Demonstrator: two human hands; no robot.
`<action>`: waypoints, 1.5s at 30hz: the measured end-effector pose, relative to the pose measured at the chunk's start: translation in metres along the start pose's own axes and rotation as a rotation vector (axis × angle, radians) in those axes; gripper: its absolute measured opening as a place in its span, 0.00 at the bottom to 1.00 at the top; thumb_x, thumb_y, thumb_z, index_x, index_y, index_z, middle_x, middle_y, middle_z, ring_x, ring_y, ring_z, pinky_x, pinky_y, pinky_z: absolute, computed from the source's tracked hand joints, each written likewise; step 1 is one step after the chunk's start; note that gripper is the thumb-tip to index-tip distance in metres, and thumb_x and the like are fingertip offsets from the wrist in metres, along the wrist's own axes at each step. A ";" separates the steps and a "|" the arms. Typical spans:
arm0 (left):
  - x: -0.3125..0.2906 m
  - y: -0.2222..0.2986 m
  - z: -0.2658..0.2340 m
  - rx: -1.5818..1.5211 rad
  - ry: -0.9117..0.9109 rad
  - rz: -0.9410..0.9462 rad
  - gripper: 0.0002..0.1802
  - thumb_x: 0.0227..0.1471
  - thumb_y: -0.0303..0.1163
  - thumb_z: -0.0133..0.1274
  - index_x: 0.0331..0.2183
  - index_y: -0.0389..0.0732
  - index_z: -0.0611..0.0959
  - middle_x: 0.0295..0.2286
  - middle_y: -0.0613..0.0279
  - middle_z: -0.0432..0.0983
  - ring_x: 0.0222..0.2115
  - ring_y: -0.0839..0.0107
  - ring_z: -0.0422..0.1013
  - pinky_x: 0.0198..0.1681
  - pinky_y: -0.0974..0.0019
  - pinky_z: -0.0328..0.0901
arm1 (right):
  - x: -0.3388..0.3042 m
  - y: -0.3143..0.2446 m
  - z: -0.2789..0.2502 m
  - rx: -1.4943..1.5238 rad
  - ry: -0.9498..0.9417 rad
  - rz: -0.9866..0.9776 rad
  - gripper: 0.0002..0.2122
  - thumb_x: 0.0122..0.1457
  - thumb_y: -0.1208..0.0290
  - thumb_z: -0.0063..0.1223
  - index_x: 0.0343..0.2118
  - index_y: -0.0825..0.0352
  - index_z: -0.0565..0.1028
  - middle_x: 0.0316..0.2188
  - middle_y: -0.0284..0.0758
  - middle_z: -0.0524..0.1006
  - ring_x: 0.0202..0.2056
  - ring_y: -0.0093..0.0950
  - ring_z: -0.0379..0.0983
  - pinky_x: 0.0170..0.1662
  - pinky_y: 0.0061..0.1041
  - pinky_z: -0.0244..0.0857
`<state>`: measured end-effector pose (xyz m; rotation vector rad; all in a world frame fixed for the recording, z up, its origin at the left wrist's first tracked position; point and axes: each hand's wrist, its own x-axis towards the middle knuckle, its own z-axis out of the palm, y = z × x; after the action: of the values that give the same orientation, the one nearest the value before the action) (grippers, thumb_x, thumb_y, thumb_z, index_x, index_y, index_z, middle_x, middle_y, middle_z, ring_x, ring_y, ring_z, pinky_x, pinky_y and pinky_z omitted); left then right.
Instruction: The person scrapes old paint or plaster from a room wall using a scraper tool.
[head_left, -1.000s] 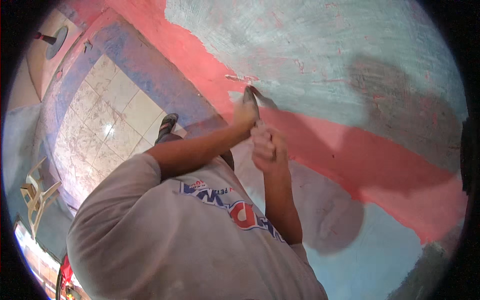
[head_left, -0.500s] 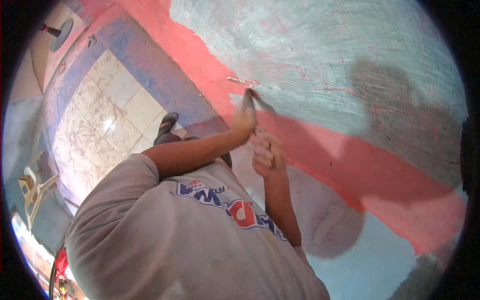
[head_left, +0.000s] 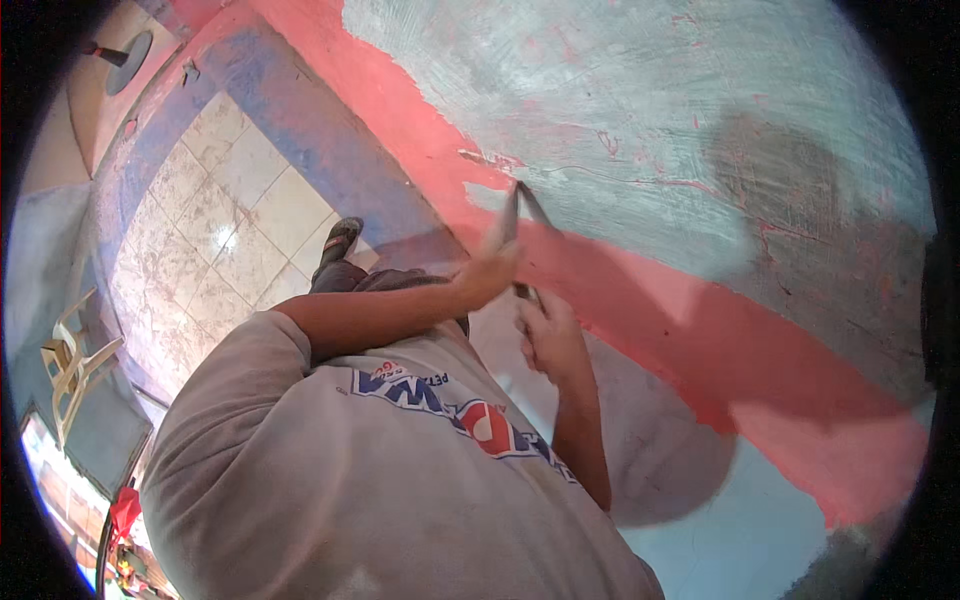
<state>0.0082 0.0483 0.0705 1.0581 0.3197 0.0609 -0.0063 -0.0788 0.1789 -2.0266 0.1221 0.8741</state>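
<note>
My left hand (head_left: 487,275) is closed round a narrow grey chisel-like tool (head_left: 512,212). Its tip meets the painted wall just below a long crack (head_left: 600,178), or sits very close to it. Below and to the right, my right hand (head_left: 553,338) is closed on a short dark tool (head_left: 523,291). Only a small end of that tool shows past the fingers, so its kind is hidden. A small gap separates the two hands.
The wall carries worn grey-green paint (head_left: 640,90), a red-pink band (head_left: 650,285) and pale blue paint (head_left: 730,520). At left lies a dusty tiled floor (head_left: 215,200) with a purple-blue border. My sandalled foot (head_left: 342,240) stands there. A plastic chair (head_left: 75,365) is at far left.
Both hands have shifted slightly right. My right hand has moved down and away from the left, and the tool's tip sits a little further right.
</note>
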 end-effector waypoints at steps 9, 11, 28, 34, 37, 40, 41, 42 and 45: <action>-0.010 0.029 0.036 -0.379 0.047 -0.545 0.28 0.51 0.30 0.44 0.56 0.42 0.63 0.42 0.54 0.64 0.33 0.66 0.64 0.36 0.65 0.65 | -0.040 -0.038 -0.019 -0.053 0.137 0.060 0.21 0.58 0.77 0.43 0.55 0.68 0.67 0.24 0.27 0.70 0.17 0.14 0.60 0.20 0.16 0.55; -0.004 0.016 0.037 -0.335 0.146 -0.496 0.30 0.51 0.29 0.42 0.57 0.42 0.61 0.50 0.49 0.63 0.37 0.64 0.64 0.39 0.64 0.63 | -0.028 -0.029 -0.013 -0.085 0.141 0.063 0.20 0.58 0.77 0.44 0.54 0.69 0.68 0.23 0.27 0.70 0.17 0.14 0.59 0.21 0.17 0.56; 0.032 -0.012 0.002 -0.268 0.270 -0.382 0.36 0.51 0.35 0.39 0.62 0.52 0.55 0.54 0.60 0.58 0.44 0.64 0.60 0.45 0.59 0.63 | 0.033 0.025 0.025 -0.338 0.252 -0.342 0.15 0.58 0.77 0.42 0.46 0.76 0.72 0.18 0.36 0.66 0.23 0.20 0.63 0.30 0.22 0.60; 0.032 -0.035 0.004 -0.218 0.250 -0.291 0.37 0.49 0.32 0.37 0.63 0.51 0.55 0.55 0.63 0.57 0.39 0.68 0.61 0.41 0.61 0.63 | 0.036 0.032 0.021 -0.394 0.223 -0.254 0.15 0.59 0.76 0.43 0.47 0.76 0.71 0.30 0.42 0.70 0.33 0.28 0.68 0.37 0.24 0.62; 0.040 -0.034 -0.004 -0.200 0.337 -0.339 0.39 0.48 0.31 0.37 0.63 0.51 0.53 0.44 0.63 0.65 0.34 0.72 0.61 0.36 0.65 0.64 | 0.035 0.042 0.024 -0.346 0.231 -0.315 0.15 0.59 0.77 0.43 0.48 0.76 0.71 0.30 0.40 0.70 0.32 0.26 0.67 0.36 0.23 0.61; 0.007 -0.027 0.026 -0.010 0.162 -0.278 0.37 0.52 0.29 0.37 0.63 0.50 0.51 0.42 0.53 0.68 0.37 0.68 0.64 0.44 0.70 0.61 | -0.003 0.043 0.022 -0.134 0.312 -0.258 0.13 0.59 0.77 0.44 0.46 0.75 0.72 0.18 0.28 0.64 0.21 0.17 0.59 0.25 0.20 0.57; 0.008 -0.027 0.024 -0.004 0.160 -0.275 0.37 0.52 0.29 0.37 0.63 0.50 0.51 0.42 0.53 0.68 0.37 0.68 0.64 0.44 0.70 0.61 | -0.012 0.042 0.021 -0.025 0.327 -0.117 0.13 0.59 0.77 0.44 0.46 0.75 0.73 0.18 0.27 0.64 0.20 0.17 0.58 0.25 0.20 0.56; 0.012 -0.027 0.020 -0.078 0.214 -0.241 0.37 0.52 0.29 0.37 0.63 0.48 0.51 0.40 0.53 0.69 0.36 0.69 0.65 0.43 0.69 0.61 | 0.000 0.046 0.022 -0.018 0.329 -0.119 0.13 0.59 0.77 0.44 0.46 0.75 0.73 0.18 0.27 0.64 0.20 0.17 0.58 0.25 0.20 0.56; 0.034 -0.029 0.001 -0.096 0.269 -0.204 0.37 0.51 0.28 0.37 0.63 0.45 0.51 0.40 0.52 0.69 0.34 0.70 0.63 0.41 0.70 0.61 | 0.042 0.047 0.027 -0.230 0.309 -0.423 0.13 0.60 0.76 0.45 0.46 0.73 0.74 0.19 0.26 0.65 0.19 0.14 0.58 0.22 0.17 0.55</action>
<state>0.0380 0.0403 0.0377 0.9175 0.6604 0.0350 -0.0081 -0.0761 0.1101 -2.2752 -0.2400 0.3183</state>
